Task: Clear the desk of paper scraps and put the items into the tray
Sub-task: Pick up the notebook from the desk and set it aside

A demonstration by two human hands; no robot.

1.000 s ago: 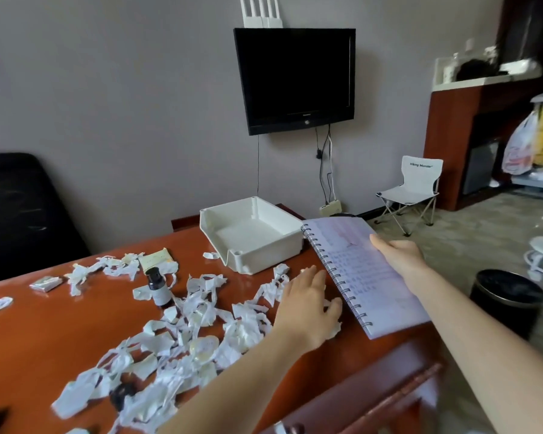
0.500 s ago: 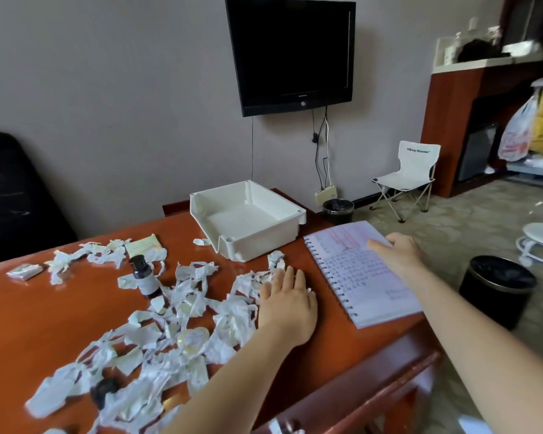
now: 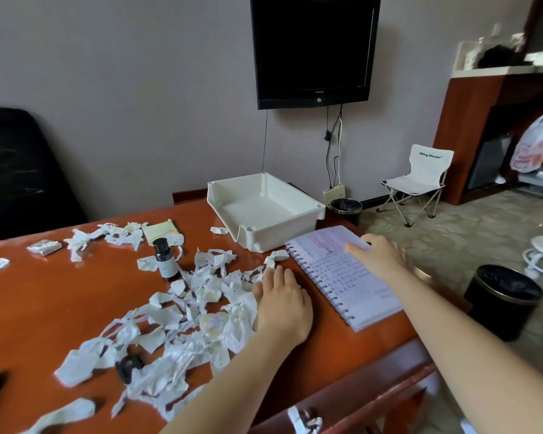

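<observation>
Two hands are on the desk (image 3: 44,308), seen from the head camera. My left hand (image 3: 281,305) lies palm down, fingers straight and pressed together, its side touching the three o'clock edge of the heap of torn paper scraps (image 3: 198,311). My right hand (image 3: 378,256) rests on the open spiral notebook (image 3: 336,277), thumb on the written page. Its fingers reach past the page's far edge and are blurred, so I cannot tell whether they curl under it.

The notebook lies flat at my one o'clock, overhanging the desk edge, its top corner just beside the white tray (image 3: 282,234) at twelve o'clock. One scrap sits between the tray and the notebook's spiral.

Among the scraps at eleven o'clock a dark dropper bottle (image 3: 165,260) stands upright, with a yellow notepad (image 3: 162,230) behind it. A black cap (image 3: 129,368) is half buried at eight o'clock. A small packet (image 3: 44,246) lies at ten o'clock.

On the floor at three o'clock stands a black waste bin (image 3: 502,305).
</observation>
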